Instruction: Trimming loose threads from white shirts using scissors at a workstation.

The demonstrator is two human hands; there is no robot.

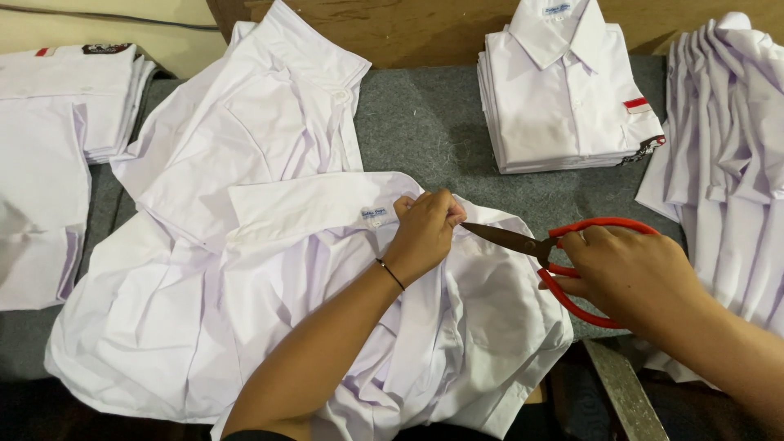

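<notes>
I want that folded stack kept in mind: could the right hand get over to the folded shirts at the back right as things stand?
Probably yes, but not freely. The right hand is full with the red-handled scissors, blades closed toward the left hand. The grey felt table between it and the folded shirt stack lies bare, so nothing blocks the path.

One view only is given, taken from the head and aimed steeply down at the grey felt-covered table (425, 122). The work is seen from close range, both forearms entering from the bottom edge. A brown wooden wall (425, 28) is caught along the top.
</notes>
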